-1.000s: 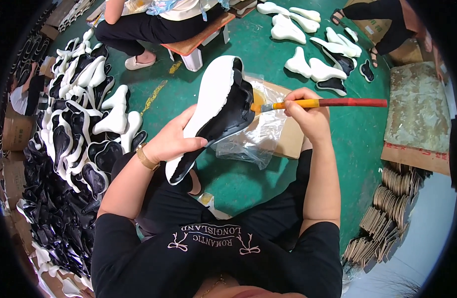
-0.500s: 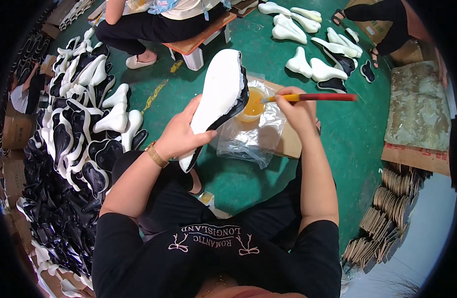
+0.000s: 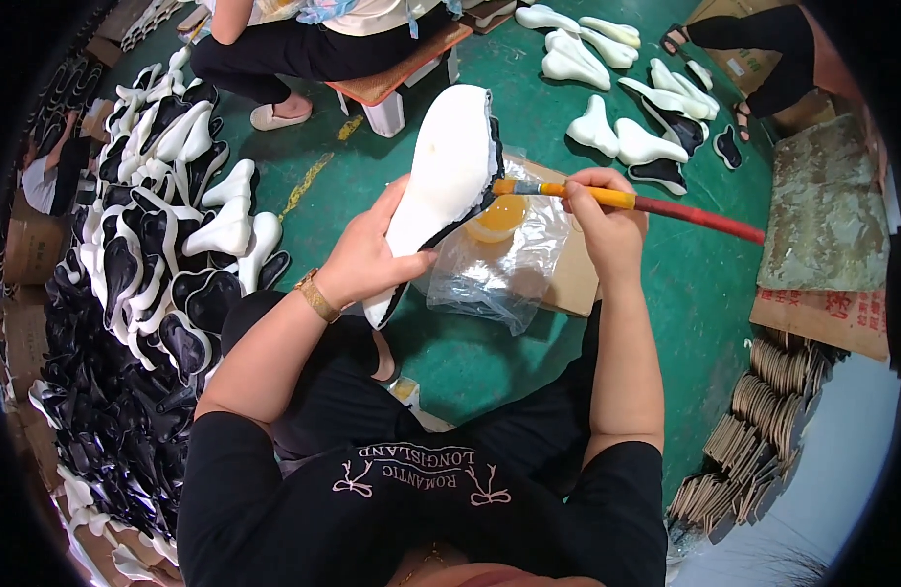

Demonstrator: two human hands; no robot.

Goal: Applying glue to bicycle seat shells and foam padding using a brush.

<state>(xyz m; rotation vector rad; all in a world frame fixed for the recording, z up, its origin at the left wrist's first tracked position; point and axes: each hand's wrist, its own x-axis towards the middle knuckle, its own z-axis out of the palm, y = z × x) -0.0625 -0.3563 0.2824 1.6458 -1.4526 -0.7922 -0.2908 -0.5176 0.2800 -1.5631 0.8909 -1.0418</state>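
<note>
My left hand (image 3: 372,259) is closed round the narrow end of a bicycle saddle (image 3: 441,161), held up at a tilt. It has a white foam pad over a black shell, whose edge shows on the right side. Pinched in my right hand (image 3: 609,230) is a paintbrush (image 3: 619,199) with a yellow and red handle. Its bristles are at the saddle's right edge; I cannot tell if they press on it. Below the brush stands a bowl of amber liquid (image 3: 495,223), partly covered by it, on a clear plastic sheet (image 3: 499,289) over a cardboard box (image 3: 573,279).
White and black saddle parts (image 3: 167,235) lie heaped at left, above a pile of black shells (image 3: 118,421). More white pads (image 3: 651,143) lie on the green floor at far right. A person sits on a stool (image 3: 387,112) ahead. Stacked brown pieces (image 3: 754,430) stand at right.
The brush has risen from the bowl, its bristles now at the saddle's edge. My left hand has shifted the saddle slightly up and to the right.
</note>
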